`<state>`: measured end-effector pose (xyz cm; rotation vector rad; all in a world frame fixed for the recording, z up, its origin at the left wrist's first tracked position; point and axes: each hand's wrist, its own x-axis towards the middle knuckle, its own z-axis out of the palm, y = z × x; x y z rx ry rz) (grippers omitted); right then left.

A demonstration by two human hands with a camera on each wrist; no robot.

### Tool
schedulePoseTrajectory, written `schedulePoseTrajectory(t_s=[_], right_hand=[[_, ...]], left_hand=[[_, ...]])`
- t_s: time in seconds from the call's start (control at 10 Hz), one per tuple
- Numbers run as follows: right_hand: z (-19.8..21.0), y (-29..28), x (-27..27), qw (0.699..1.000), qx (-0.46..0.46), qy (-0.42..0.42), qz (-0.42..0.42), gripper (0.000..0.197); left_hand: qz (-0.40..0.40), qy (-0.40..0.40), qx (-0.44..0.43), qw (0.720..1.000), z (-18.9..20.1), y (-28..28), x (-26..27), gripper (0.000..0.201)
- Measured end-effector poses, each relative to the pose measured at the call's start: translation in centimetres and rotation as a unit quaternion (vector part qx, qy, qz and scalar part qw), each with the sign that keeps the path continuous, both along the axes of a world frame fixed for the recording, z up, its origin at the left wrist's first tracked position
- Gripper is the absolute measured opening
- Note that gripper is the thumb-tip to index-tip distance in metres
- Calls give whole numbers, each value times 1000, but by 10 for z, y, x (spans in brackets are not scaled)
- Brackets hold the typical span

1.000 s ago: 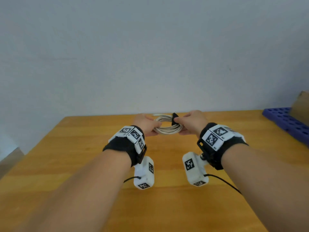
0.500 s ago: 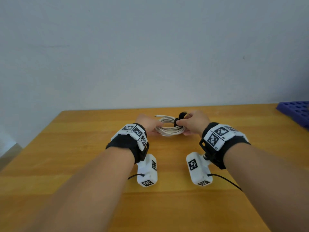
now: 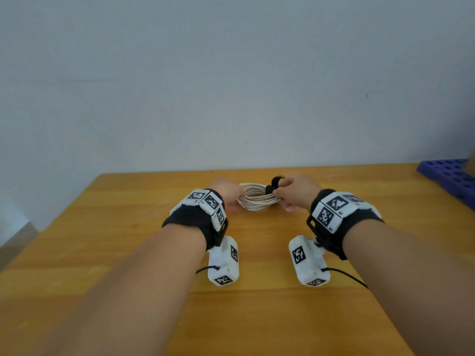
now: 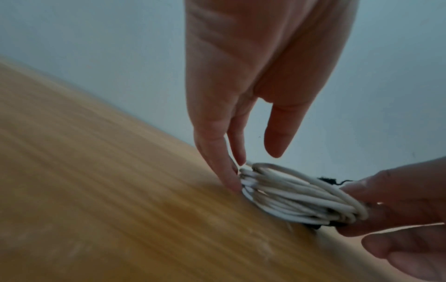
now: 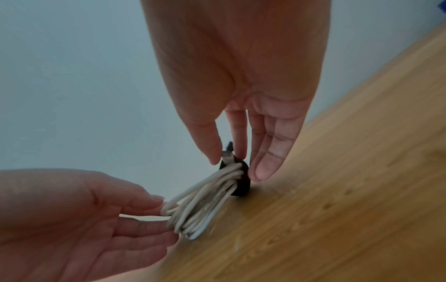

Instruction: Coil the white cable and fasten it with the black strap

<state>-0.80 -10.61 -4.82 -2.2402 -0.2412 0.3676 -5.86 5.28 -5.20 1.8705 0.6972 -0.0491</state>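
Observation:
The white cable (image 3: 258, 200) lies wound in a flat coil on the wooden table (image 3: 108, 247), between my two hands. A black strap (image 3: 273, 185) wraps the coil's right side, its tail curling up above it. My right hand (image 3: 279, 193) pinches the strap (image 5: 241, 183) and the bundle between thumb and forefinger, as the right wrist view (image 5: 226, 158) shows. My left hand (image 3: 233, 199) has straight fingers. Its fingertips touch the coil's (image 4: 289, 194) left end while the thumb stands off it, in the left wrist view (image 4: 241, 171).
A blue perforated tray (image 3: 448, 176) sits at the table's far right edge. A plain wall stands just behind the table's far edge. Bare wood lies all round the coil.
The strap's tail stood upright a second ago and is now wrapped round the coil's right side. Both hands and the coil stay at the same spot on the table.

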Motion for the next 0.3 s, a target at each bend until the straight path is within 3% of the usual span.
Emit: schedulePoseTrajectory(t_s=[0.1,0.3], right_hand=[[6,-4,-3,999,-37,-39,9,23],[35,-16,-24,993,-74,-96,10,26]], left_hand=[[3,-19,26,999,11,-3,-8,5],[22,-32,46,998,40,-14,-24,20]])
